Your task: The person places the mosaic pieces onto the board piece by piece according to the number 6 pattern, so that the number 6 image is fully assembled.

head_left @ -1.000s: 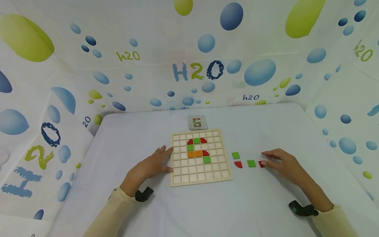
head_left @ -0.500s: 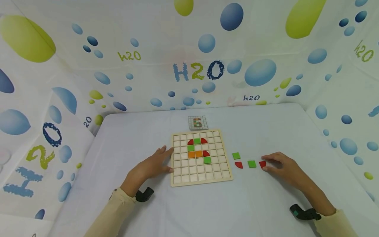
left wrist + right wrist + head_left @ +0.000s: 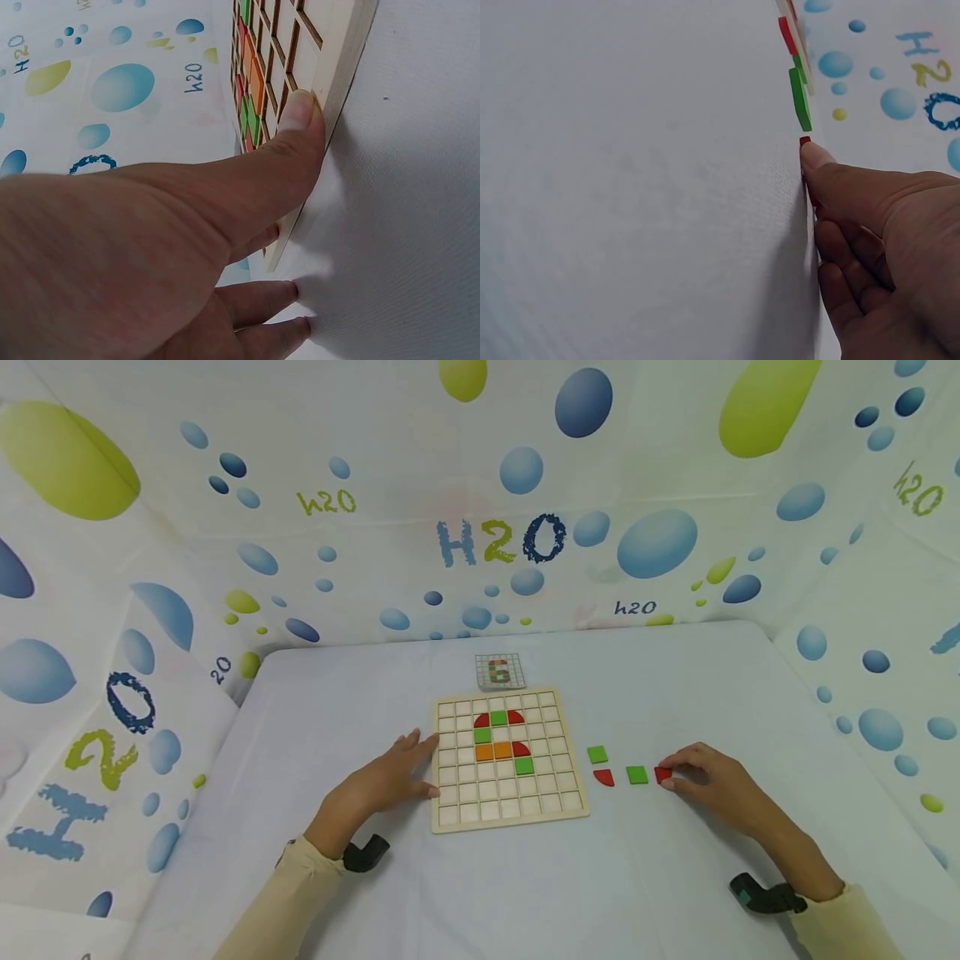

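A wooden grid board lies flat on the table, several red, green and orange tiles set in its cells. My left hand rests at the board's left edge, its fingers spread; the left wrist view shows the thumb laid against the frame. Right of the board, the thumb and index finger of my right hand pinch a small red tile, partly hidden by the fingertips. Just left of it lies a green square tile, then a red quarter-round tile and another green square.
Behind the board, close to its far edge, lies a small gridded card with a coloured pattern. A white cloth covers the table. Patterned cloth walls rise at the back and both sides.
My right thumb and index finger have closed in on the red tile from either side. The left hand, the board and the other tiles stay where they were.
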Demonstrator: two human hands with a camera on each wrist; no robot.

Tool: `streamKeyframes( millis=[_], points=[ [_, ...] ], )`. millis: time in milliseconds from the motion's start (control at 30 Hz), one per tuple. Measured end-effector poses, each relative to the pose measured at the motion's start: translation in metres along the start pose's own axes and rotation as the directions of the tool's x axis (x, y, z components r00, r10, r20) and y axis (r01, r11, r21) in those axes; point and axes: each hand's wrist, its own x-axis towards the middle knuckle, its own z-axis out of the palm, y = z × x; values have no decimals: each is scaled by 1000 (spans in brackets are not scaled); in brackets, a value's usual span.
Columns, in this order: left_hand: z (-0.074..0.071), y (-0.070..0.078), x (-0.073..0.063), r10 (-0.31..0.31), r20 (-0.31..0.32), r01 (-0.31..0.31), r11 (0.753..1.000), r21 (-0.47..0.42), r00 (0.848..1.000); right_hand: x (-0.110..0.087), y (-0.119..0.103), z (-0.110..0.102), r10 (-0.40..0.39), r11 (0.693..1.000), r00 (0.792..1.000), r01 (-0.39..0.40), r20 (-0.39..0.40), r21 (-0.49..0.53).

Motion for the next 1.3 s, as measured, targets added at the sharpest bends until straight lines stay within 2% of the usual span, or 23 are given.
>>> streamKeyframes(
  millis=[267, 700, 967, 1133, 1300],
  points=[
    [-1, 2, -2, 7, 0, -7, 1000, -2, 1000, 0, 1, 2, -31, 1000, 999, 31, -24, -4],
    [-1, 3, -2, 1, -3, -1, 1000, 10, 1000, 3, -4, -1, 2, 1000, 1000, -2, -1, 2],
    [-2, 3, -2, 2, -3, -2, 1000, 10, 1000, 8, -7, -4, -26, 999, 1000, 26, -7, 28],
    [-2, 3, -1, 0, 2, 0, 1000, 15, 1000, 16, -14, -6, -59, 998, 998, 59, -25, 19],
    [-1, 3, 0, -4, 1, 4, 1000, 14, 1000, 26, -27, -6, -71, 997, 997, 71, -1, 28]
  ],
)
